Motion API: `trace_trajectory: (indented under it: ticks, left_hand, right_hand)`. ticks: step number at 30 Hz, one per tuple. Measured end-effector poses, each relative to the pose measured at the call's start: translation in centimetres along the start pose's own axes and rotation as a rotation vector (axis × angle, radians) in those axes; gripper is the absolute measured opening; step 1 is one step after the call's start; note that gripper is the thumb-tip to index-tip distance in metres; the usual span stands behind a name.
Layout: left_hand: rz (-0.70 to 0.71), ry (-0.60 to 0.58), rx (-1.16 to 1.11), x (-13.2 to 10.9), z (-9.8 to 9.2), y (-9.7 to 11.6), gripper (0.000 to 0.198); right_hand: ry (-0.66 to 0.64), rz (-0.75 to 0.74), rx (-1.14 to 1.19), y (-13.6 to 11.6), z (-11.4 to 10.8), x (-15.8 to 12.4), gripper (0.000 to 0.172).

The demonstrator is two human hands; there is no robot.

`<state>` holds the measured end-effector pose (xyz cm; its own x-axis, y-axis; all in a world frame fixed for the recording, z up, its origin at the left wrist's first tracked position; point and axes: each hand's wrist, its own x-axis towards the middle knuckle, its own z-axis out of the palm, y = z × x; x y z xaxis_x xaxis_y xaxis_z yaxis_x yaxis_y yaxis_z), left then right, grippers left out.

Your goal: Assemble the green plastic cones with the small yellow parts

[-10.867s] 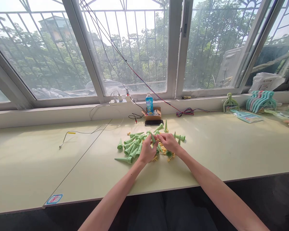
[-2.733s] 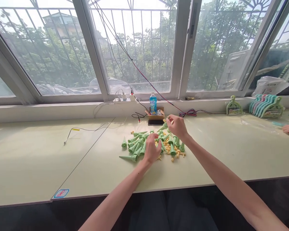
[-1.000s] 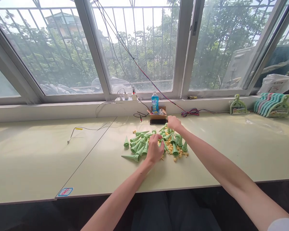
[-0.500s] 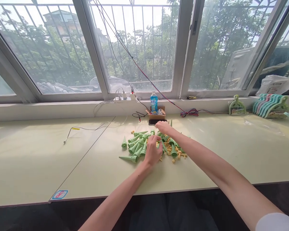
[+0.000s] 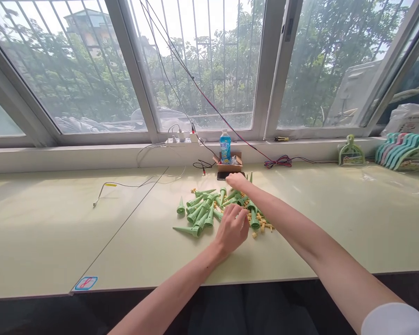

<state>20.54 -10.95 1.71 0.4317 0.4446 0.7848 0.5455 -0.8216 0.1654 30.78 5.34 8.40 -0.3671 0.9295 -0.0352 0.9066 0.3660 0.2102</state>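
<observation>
A heap of green plastic cones lies on the pale table, mixed with small yellow parts. My left hand rests at the heap's near edge, fingers curled over the yellow parts; whatever they hold is hidden. My right hand reaches across to the far side of the heap, fingers bent down onto a green cone just in front of a dark phone. A single cone stands upright at the left of the heap.
A blue bottle stands in a small cardboard box by the sill. Red and black wires and a white cable run along the table's back. Coloured hangers sit far right. A blue sticker marks the front edge.
My left hand has slid right and nearer, off the green cones and onto the yellow parts. My right hand has stayed at the far side of the heap.
</observation>
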Motion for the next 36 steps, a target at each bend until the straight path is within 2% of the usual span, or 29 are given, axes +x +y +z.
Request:
trace_trajectory:
  ticks: [5,7,14,15,18,23,26,30,36]
  left_hand:
    - [0.231,-0.083,0.091,-0.5,0.3,1.6,0.014]
    - [0.262,-0.104,0.125,-0.7,0.3,2.1,0.014]
    - [0.251,-0.182,0.18,-0.9,0.0,3.2,0.013]
    - [0.248,-0.2,0.187,-1.0,-0.1,3.4,0.013]
    - [0.233,-0.241,0.198,-1.4,-0.2,4.0,0.016]
    - [0.199,-0.305,0.177,-2.4,-0.6,5.0,0.021]
    - [0.179,-0.311,0.14,-2.8,-0.8,5.3,0.023]
    - [0.189,-0.292,0.13,-2.8,-0.6,5.2,0.021]
    - [0.337,-0.301,0.11,-1.7,0.4,3.8,0.017]
  right_hand:
    - [-0.007,-0.025,-0.005,-0.2,0.1,0.2,0.026]
    - [0.026,-0.028,-0.008,-0.4,-0.1,-0.1,0.026]
    - [0.246,-0.055,0.011,-2.6,-1.7,-2.3,0.037]
    - [0.327,-0.07,0.034,-3.1,-1.9,-2.5,0.036]
    - [0.506,-0.142,0.102,-4.6,-2.7,-2.9,0.034]
    - [0.666,-0.264,0.187,-7.1,-3.5,-4.2,0.035]
    - [0.751,-0.318,0.239,-7.8,-3.1,-6.3,0.03]
    - [0.855,-0.341,0.356,-7.2,-1.4,-9.4,0.021]
    - [0.895,-0.425,0.521,-4.9,0.6,-11.4,0.013]
